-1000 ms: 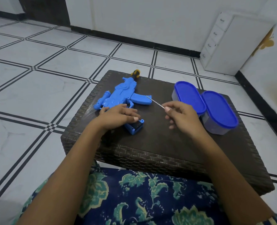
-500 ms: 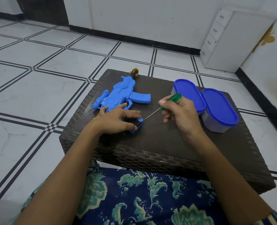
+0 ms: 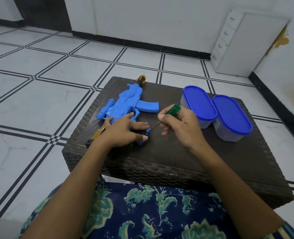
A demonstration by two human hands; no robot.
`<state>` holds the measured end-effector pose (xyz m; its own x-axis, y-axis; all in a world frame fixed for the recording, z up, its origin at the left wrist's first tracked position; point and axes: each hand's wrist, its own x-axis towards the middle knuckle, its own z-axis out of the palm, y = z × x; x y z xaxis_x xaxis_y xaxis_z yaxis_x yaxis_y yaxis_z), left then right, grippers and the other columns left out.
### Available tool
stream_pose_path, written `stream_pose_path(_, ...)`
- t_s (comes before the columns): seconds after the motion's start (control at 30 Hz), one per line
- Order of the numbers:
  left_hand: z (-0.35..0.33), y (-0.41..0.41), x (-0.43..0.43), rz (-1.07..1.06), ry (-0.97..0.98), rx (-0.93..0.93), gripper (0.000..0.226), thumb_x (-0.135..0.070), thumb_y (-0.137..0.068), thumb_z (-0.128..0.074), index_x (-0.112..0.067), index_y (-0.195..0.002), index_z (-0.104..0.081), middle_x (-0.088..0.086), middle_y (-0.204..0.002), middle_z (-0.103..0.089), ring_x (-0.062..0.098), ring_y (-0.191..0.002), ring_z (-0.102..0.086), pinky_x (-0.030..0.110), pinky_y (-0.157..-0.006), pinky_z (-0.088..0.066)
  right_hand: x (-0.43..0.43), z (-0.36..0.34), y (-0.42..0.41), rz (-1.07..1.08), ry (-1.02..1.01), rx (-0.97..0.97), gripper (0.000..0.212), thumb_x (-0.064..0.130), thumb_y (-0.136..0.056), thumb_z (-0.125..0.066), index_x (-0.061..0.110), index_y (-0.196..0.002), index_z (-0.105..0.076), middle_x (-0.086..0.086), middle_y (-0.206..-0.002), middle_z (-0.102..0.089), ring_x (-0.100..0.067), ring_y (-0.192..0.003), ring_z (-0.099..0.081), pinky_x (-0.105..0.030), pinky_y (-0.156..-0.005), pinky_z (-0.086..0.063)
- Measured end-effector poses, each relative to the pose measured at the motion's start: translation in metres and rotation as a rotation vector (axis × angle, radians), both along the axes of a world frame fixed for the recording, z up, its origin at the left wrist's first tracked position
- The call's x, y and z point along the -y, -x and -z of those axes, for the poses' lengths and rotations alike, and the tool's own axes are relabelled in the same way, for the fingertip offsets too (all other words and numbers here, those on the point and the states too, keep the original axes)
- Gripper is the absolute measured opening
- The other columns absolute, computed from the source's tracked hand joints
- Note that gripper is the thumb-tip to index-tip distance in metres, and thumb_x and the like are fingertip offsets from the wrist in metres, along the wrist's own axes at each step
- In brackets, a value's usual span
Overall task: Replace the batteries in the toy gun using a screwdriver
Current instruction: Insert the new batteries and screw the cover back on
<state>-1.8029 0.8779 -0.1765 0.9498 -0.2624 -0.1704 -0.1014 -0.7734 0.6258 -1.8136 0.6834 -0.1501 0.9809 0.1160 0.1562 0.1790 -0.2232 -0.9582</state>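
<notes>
From the head view, a blue plastic toy gun (image 3: 125, 106) lies flat on its side on the left half of a dark brown woven-pattern low table (image 3: 177, 152), muzzle pointing away from the person and its grip end toward the table's middle. The left hand (image 3: 125, 130) rests on the gun's rear part with fingers spread and fairly straight, pressing down. Its thumb lies against the near side of the grip end, and the hand is not closed round anything. The right hand (image 3: 179, 125) is curled round a green-handled screwdriver (image 3: 173, 108), thumb and forefinger pinching low on the handle. The thin metal shaft slants down and left until the tip meets the grip end just beside the left fingers (whether it sits in a screw is too small to tell). Two oval translucent containers with blue lids (image 3: 198, 102) (image 3: 231, 114) stand side by side, touching, on the table's right side just beyond the right hand. A yellowish flat object (image 3: 99, 133) pokes out from under the left wrist. A white drawer unit (image 3: 246, 44) stands in the far corner on the white tiled floor (image 3: 39, 83), and dark blue floral cloth (image 3: 142, 213) covers the lap.
</notes>
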Motion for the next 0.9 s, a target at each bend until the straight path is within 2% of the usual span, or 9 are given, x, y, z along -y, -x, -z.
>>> stream_pose_path(0.17,-0.0044,-0.0031,0.0028,-0.054,0.038,-0.039,0.034,-0.045,-0.075,-0.074,-0.052,-0.107,-0.066,-0.044,-0.115,-0.046,-0.008,-0.138,-0.018,0.043,-0.113,0.007,0.0007,-0.0007,0.0006,-0.021,-0.029,-0.010,0.019,0.015,-0.094,-0.061,-0.003,-0.089,-0.065,-0.009,-0.068,-0.062,-0.011,-0.060,-0.060,-0.034,-0.055,-0.056)
stream_pose_path(0.27,-0.0034,-0.0044,0.0025,-0.064,0.043,-0.049,0.031,-0.045,-0.074,-0.075,-0.054,-0.102,-0.066,-0.039,-0.122,-0.049,-0.007,-0.139,-0.018,0.043,-0.113,0.007,-0.0003,-0.0020,0.0016,0.001,0.008,0.000,0.031,0.030,-0.096,-0.056,0.001,-0.091,-0.065,-0.011,-0.070,-0.062,-0.010,-0.060,-0.060,-0.029,-0.053,-0.055)
stream_pose_path(0.4,-0.0022,-0.0065,0.0018,-0.060,0.049,-0.065,0.029,-0.045,-0.072,-0.076,-0.056,-0.097,-0.065,-0.040,-0.124,-0.051,-0.007,-0.139,-0.019,0.045,-0.113,0.007,0.0017,-0.0014,0.0004,0.059,0.111,0.005,0.014,0.025,-0.096,-0.057,0.012,-0.097,-0.059,-0.001,-0.072,-0.061,-0.004,-0.061,-0.059,-0.029,-0.054,-0.052)
stream_pose_path(0.47,-0.0016,-0.0071,0.0013,-0.062,0.055,-0.073,0.027,-0.044,-0.072,-0.077,-0.057,-0.093,-0.065,-0.040,-0.123,-0.052,-0.007,-0.139,-0.019,0.045,-0.113,0.008,0.0024,-0.0016,-0.0009,0.099,0.154,0.035,0.010,0.023,-0.092,-0.060,0.014,-0.093,-0.057,-0.003,-0.072,-0.058,-0.012,-0.061,-0.054,-0.035,-0.057,-0.047)
stream_pose_path(0.57,-0.0006,-0.0078,0.0009,-0.070,0.065,-0.082,0.026,-0.043,-0.071,-0.077,-0.058,-0.088,-0.065,-0.042,-0.117,-0.053,-0.007,-0.138,-0.020,0.046,-0.114,0.008,0.0026,-0.0049,-0.0020,0.117,0.100,-0.002,0.010,0.018,-0.087,-0.066,0.017,-0.086,-0.056,-0.007,-0.076,-0.055,-0.019,-0.065,-0.049,-0.037,-0.060,-0.043)
stream_pose_path(0.67,-0.0013,-0.0079,0.0016,-0.073,0.061,-0.072,0.028,-0.043,-0.072,-0.077,-0.057,-0.094,-0.065,-0.044,-0.116,-0.048,-0.008,-0.137,-0.019,0.045,-0.114,0.008,0.0026,-0.0077,-0.0006,0.072,0.011,-0.036,0.013,0.018,-0.086,-0.071,0.011,-0.089,-0.061,-0.006,-0.077,-0.058,-0.012,-0.065,-0.053,-0.029,-0.056,-0.048)
stream_pose_path(0.77,-0.0021,-0.0072,0.0012,-0.069,0.065,-0.066,0.030,-0.041,-0.073,-0.076,-0.054,-0.098,-0.067,-0.052,-0.100,-0.038,-0.010,-0.134,-0.019,0.045,-0.114,0.008,0.0018,-0.0082,0.0021,0.081,-0.031,0.003,0.022,0.028,-0.086,-0.071,0.007,-0.087,-0.067,0.001,-0.067,-0.060,-0.007,-0.058,-0.054,-0.023,-0.052,-0.049)
stream_pose_path(0.83,-0.0007,-0.0079,0.0003,-0.064,0.073,-0.067,0.030,-0.042,-0.072,-0.077,-0.055,-0.097,-0.067,-0.050,-0.103,-0.042,-0.010,-0.135,-0.019,0.045,-0.114,0.008,0.0024,-0.0080,0.0021,0.108,-0.016,0.034,0.021,0.028,-0.087,-0.070,0.008,-0.088,-0.069,0.002,-0.065,-0.059,-0.005,-0.058,-0.054,-0.021,-0.053,-0.049)
stream_pose_path(0.9,-0.0005,-0.0082,-0.0002,-0.071,0.074,-0.063,0.031,-0.043,-0.071,-0.077,-0.055,-0.098,-0.067,-0.046,-0.108,-0.043,-0.010,-0.135,-0.019,0.045,-0.114,0.008,0.0032,-0.0076,0.0009,0.087,0.021,0.031,0.013,0.022,-0.088,-0.069,0.010,-0.093,-0.069,-0.002,-0.076,-0.064,-0.004,-0.066,-0.057,-0.025,-0.057,-0.052)
